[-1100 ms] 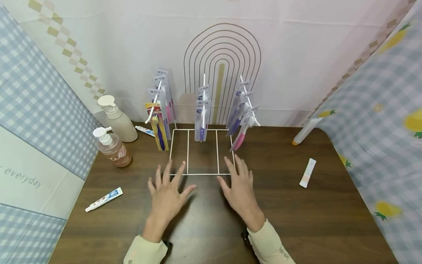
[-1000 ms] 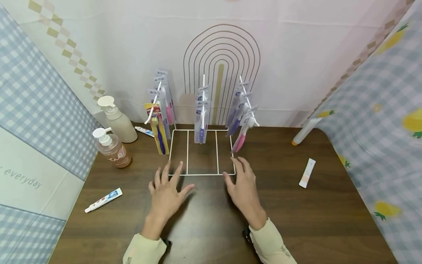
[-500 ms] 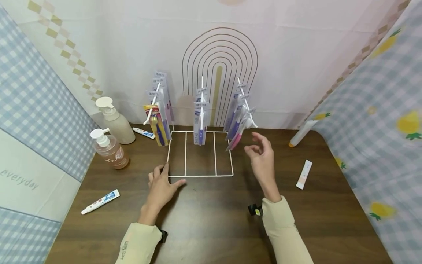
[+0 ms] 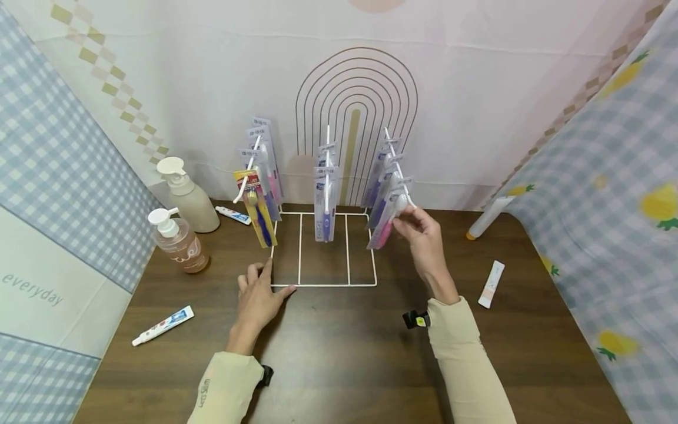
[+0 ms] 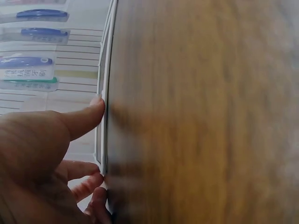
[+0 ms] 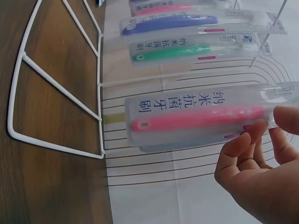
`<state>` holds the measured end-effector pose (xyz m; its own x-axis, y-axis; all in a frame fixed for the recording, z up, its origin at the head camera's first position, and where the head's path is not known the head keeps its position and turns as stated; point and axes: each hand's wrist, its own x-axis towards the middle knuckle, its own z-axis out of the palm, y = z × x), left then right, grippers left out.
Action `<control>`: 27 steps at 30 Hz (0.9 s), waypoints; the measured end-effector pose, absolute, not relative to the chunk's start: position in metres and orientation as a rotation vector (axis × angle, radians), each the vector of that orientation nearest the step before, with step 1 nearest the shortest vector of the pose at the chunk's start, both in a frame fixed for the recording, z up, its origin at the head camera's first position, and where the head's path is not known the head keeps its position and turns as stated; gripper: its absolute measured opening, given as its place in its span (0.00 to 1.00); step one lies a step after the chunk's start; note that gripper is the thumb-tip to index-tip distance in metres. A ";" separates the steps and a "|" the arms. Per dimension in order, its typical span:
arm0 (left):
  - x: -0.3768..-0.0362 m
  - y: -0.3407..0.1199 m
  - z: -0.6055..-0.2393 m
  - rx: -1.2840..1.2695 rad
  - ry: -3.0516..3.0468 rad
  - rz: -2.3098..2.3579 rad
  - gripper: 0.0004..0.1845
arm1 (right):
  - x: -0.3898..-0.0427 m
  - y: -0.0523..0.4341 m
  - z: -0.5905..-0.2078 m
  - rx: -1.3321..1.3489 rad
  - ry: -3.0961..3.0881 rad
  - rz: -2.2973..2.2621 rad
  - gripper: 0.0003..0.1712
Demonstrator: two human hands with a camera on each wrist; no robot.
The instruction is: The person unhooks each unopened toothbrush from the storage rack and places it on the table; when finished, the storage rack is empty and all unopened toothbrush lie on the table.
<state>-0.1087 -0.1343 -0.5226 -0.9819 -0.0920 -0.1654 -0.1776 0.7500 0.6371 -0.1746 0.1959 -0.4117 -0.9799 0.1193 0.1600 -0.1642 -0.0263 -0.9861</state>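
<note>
Right hand (image 4: 424, 238) risen from table, fingertips pinching pink toothbrush pack (image 6: 201, 119) top.

In the left wrist view the dark wooden surface (image 5: 201, 112) is a brown smear with no grain to read, and the left hand (image 5: 42, 163) is cut off by the bottom and left edges, so only its thumb and a few fingertips show against the white wire rack base (image 5: 105, 93). In the right wrist view the right hand (image 6: 261, 172) runs out of the bottom right corner, and its fingertips cover the top end of the clear pack with the pink toothbrush (image 6: 201, 119) (whether the pack hangs on its hook there cannot be told). In the head view the print on the hanging packs is too small to read.
</note>
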 end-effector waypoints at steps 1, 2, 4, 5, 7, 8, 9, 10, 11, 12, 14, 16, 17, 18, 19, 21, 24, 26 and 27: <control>-0.109 -0.134 -0.521 -0.223 2.830 1.028 0.51 | -0.175 0.195 -0.411 0.050 -2.032 2.128 0.11; -0.110 -0.134 -0.523 -0.225 2.841 1.034 0.50 | -0.176 0.195 -0.411 0.055 -2.024 2.135 0.10; -0.111 -0.134 -0.526 -0.234 2.851 1.050 0.49 | -0.177 0.194 -0.411 0.058 -2.020 2.137 0.06; -0.112 -0.134 -0.527 -0.236 2.860 1.052 0.48 | -0.177 0.194 -0.410 0.056 -2.024 2.130 0.05; -0.112 -0.134 -0.528 -0.242 2.863 1.060 0.47 | -0.177 0.196 -0.409 0.050 -2.024 2.123 0.04; -0.112 -0.134 -0.528 -0.244 2.860 1.064 0.47 | -0.177 0.197 -0.408 0.046 -2.020 2.119 0.04; -0.112 -0.134 -0.527 -0.248 2.857 1.058 0.46 | -0.177 0.199 -0.408 0.039 -2.010 2.119 0.04; -0.112 -0.134 -0.526 -0.249 2.858 1.050 0.46 | -0.176 0.201 -0.408 0.035 -1.997 2.119 0.05; -0.111 -0.134 -0.526 -0.248 2.857 1.039 0.46 | -0.176 0.203 -0.408 0.024 -1.980 2.121 0.07; -0.111 -0.134 -0.525 -0.251 2.853 1.036 0.46 | -0.176 0.206 -0.409 0.015 -1.957 2.129 0.09; -0.110 -0.133 -0.524 -0.255 2.853 1.024 0.45 | -0.177 0.212 -0.411 -0.015 -1.925 2.137 0.14; -0.109 -0.132 -0.525 -0.259 2.858 1.019 0.45 | -0.179 0.219 -0.414 -0.054 -1.908 2.138 0.14; -0.109 -0.132 -0.525 -0.260 2.863 1.021 0.45 | -0.181 0.222 -0.416 -0.082 -1.910 2.136 0.14; -0.109 -0.132 -0.525 -0.263 2.864 1.027 0.45 | -0.183 0.225 -0.419 -0.111 -1.924 2.127 0.12; -0.109 -0.132 -0.525 -0.264 2.864 1.033 0.45 | -0.186 0.227 -0.423 -0.146 -1.945 2.116 0.10; -0.109 -0.132 -0.526 -0.263 2.868 1.042 0.45 | -0.194 0.232 -0.433 -0.215 -2.012 2.088 0.04; -0.110 -0.132 -0.526 -0.266 2.866 1.049 0.45 | -0.208 0.239 -0.456 -0.316 -2.184 2.028 0.10; -0.110 -0.132 -0.527 -0.266 2.872 1.051 0.45 | -0.215 0.243 -0.471 -0.365 -2.316 1.986 0.16; -0.110 -0.131 -0.526 -0.269 2.868 1.055 0.45 | -0.219 0.243 -0.478 -0.382 -2.375 1.968 0.17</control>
